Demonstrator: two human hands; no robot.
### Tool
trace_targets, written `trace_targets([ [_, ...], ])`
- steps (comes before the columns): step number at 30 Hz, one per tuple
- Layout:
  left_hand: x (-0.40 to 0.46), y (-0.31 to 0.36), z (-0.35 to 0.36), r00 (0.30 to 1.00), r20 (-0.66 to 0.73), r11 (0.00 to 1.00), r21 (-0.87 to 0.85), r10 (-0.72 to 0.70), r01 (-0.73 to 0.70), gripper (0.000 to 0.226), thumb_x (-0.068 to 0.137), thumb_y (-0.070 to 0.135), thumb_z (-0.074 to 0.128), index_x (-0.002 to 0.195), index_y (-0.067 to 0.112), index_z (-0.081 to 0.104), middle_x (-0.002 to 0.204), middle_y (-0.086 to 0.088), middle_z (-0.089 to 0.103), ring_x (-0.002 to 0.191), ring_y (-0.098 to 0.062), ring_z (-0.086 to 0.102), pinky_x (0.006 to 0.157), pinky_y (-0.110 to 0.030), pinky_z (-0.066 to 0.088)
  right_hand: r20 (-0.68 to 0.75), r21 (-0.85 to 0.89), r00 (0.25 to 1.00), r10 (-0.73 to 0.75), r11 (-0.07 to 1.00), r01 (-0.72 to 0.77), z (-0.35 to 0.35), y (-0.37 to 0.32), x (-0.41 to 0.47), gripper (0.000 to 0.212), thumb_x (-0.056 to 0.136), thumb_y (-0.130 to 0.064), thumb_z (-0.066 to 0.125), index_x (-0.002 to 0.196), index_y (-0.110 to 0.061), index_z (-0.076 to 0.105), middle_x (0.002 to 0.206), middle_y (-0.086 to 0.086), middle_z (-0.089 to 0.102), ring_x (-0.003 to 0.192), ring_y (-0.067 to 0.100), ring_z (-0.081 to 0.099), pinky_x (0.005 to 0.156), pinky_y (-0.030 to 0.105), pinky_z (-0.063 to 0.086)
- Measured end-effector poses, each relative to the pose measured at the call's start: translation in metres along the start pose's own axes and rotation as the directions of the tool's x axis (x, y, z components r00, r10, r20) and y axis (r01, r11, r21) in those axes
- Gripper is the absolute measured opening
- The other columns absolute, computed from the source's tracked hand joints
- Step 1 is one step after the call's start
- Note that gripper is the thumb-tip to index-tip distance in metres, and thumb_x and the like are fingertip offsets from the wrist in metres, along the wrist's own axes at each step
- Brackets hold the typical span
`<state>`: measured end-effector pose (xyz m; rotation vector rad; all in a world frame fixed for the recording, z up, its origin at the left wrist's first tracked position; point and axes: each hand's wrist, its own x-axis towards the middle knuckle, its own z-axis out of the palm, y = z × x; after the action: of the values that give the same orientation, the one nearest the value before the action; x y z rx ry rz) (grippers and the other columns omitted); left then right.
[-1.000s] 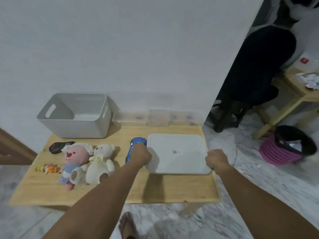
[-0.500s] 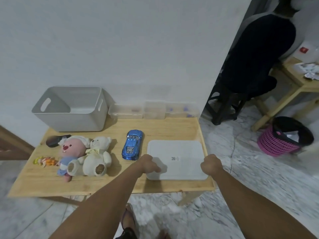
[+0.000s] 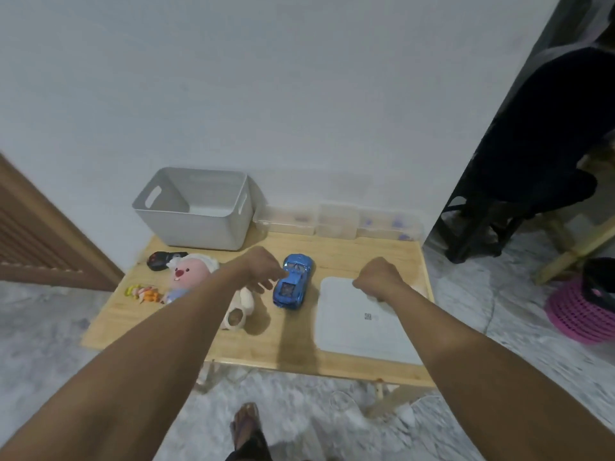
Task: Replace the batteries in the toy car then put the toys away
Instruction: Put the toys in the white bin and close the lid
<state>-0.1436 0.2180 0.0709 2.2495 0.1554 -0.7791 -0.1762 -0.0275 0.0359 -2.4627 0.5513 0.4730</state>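
A shiny blue toy car (image 3: 294, 281) stands on the low wooden table (image 3: 289, 347), near its middle. My left hand (image 3: 263, 269) hovers just left of the car with fingers spread, fingertips close to its side, holding nothing. My right hand (image 3: 377, 277) is a closed fist over the back edge of a white flat scale (image 3: 361, 324). A pink plush (image 3: 188, 272) and a white teddy bear (image 3: 241, 309), partly hidden by my left arm, lie left of the car. An empty grey bin (image 3: 196, 207) stands at the back left.
A black remote-like object (image 3: 163, 260) and a small colourful toy (image 3: 143, 293) lie at the table's left. Clear plastic boxes (image 3: 336, 221) line the wall. A black chair (image 3: 532, 154) and a pink basket (image 3: 582, 311) stand to the right. My foot (image 3: 246, 424) is below the table edge.
My left hand moved from the scale's left edge up and left to beside the car and opened. My right hand shifted from the scale's right edge to over its back.
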Motion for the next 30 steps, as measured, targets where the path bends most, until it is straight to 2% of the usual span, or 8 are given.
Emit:
trace_targets([
  [8, 0.004, -0.062, -0.087, 0.955, -0.297, 0.952, 0.291, -0.001, 0.091, 0.054, 0.077, 0.02, 0.078, 0.125, 0.004, 0.06, 0.123, -0.012, 0.062, 0.109, -0.026, 0.059, 0.087, -0.03, 0.048, 0.158, -0.023, 0.961, -0.226, 0.972, 0.233, 0.047, -0.119, 0.001, 0.011, 0.077, -0.013, 0.06, 0.069, -0.009, 0.054, 0.067, 0.007, 0.053, 0.059, 0.023, 0.052, 0.052, 0.029, 0.044],
  [12, 0.02, -0.107, -0.109, 0.952, -0.305, 0.943, 0.311, -0.018, 0.117, 0.061, 0.082, 0.016, 0.067, 0.139, 0.009, 0.046, 0.139, -0.011, 0.05, 0.125, -0.026, 0.05, 0.101, -0.031, 0.044, 0.224, -0.021, 0.937, -0.268, 0.96, 0.279, 0.088, -0.169, 0.005, 0.033, 0.081, -0.01, 0.059, 0.108, 0.008, 0.064, 0.094, 0.02, 0.068, 0.076, 0.03, 0.062, 0.064, 0.035, 0.052],
  [15, 0.033, -0.129, -0.118, 0.978, -0.207, 0.915, 0.4, 0.027, 0.06, 0.056, 0.085, 0.022, 0.06, 0.138, 0.01, 0.047, 0.14, -0.011, 0.05, 0.129, -0.027, 0.047, 0.106, -0.034, 0.04, 0.25, -0.092, 0.936, -0.247, 0.956, 0.277, 0.121, -0.197, 0.007, 0.042, 0.084, -0.018, 0.059, 0.123, -0.001, 0.057, 0.113, 0.017, 0.064, 0.097, 0.033, 0.063, 0.081, 0.039, 0.056],
  [17, 0.041, -0.138, -0.119, 0.99, -0.129, 0.906, 0.423, 0.051, 0.009, 0.03, 0.08, 0.026, 0.051, 0.102, 0.014, 0.067, 0.118, -0.015, 0.065, 0.115, -0.032, 0.059, 0.09, -0.034, 0.049, 0.24, -0.153, 0.945, -0.22, 0.953, 0.261, 0.143, -0.211, 0.012, 0.052, 0.083, -0.03, 0.061, 0.129, -0.01, 0.052, 0.128, 0.011, 0.059, 0.113, 0.031, 0.058, 0.092, 0.038, 0.051],
  [19, 0.057, -0.153, -0.12, 0.991, -0.115, 0.914, 0.406, 0.063, -0.011, 0.026, 0.067, 0.032, 0.043, 0.071, 0.011, 0.058, 0.09, -0.018, 0.069, 0.092, -0.037, 0.066, 0.072, -0.035, 0.052, 0.218, -0.198, 0.96, -0.178, 0.955, 0.222, 0.162, -0.22, 0.014, 0.06, 0.079, -0.043, 0.063, 0.132, -0.018, 0.048, 0.13, 0.007, 0.057, 0.115, 0.03, 0.056, 0.095, 0.039, 0.048],
  [21, 0.067, -0.168, -0.121, 0.989, -0.115, 0.912, 0.408, 0.09, -0.036, 0.026, 0.072, 0.033, 0.048, 0.092, 0.019, 0.059, 0.099, -0.015, 0.062, 0.095, -0.036, 0.062, 0.077, -0.036, 0.05, 0.185, -0.257, 0.973, -0.137, 0.949, 0.183, 0.176, -0.223, 0.015, 0.064, 0.074, -0.051, 0.061, 0.13, -0.024, 0.046, 0.126, 0.005, 0.058, 0.112, 0.031, 0.057, 0.093, 0.042, 0.048],
  [24, 0.069, -0.177, -0.126, 0.984, -0.079, 0.901, 0.42, 0.157, -0.11, 0.061, 0.066, 0.04, 0.06, 0.125, 0.026, 0.049, 0.115, -0.013, 0.048, 0.104, -0.034, 0.054, 0.089, -0.037, 0.049, 0.132, -0.24, 0.987, -0.091, 0.963, 0.121, 0.192, -0.224, 0.014, 0.059, 0.064, -0.051, 0.062, 0.116, -0.03, 0.047, 0.111, 0.005, 0.063, 0.102, 0.034, 0.06, 0.084, 0.041, 0.051],
  [30, 0.079, -0.144, -0.174, 0.976, 0.213, 0.852, 0.501, 0.048, -0.151, 0.07, 0.063, 0.031, 0.079, 0.128, 0.02, 0.056, 0.121, -0.007, 0.057, 0.096, -0.028, 0.061, 0.076, -0.035, 0.057, 0.225, -0.218, 0.968, -0.112, 0.962, 0.162, 0.16, -0.247, 0.02, 0.06, 0.053, -0.038, 0.074, 0.111, -0.027, 0.062, 0.106, 0.001, 0.067, 0.093, 0.024, 0.064, 0.079, 0.033, 0.054],
])
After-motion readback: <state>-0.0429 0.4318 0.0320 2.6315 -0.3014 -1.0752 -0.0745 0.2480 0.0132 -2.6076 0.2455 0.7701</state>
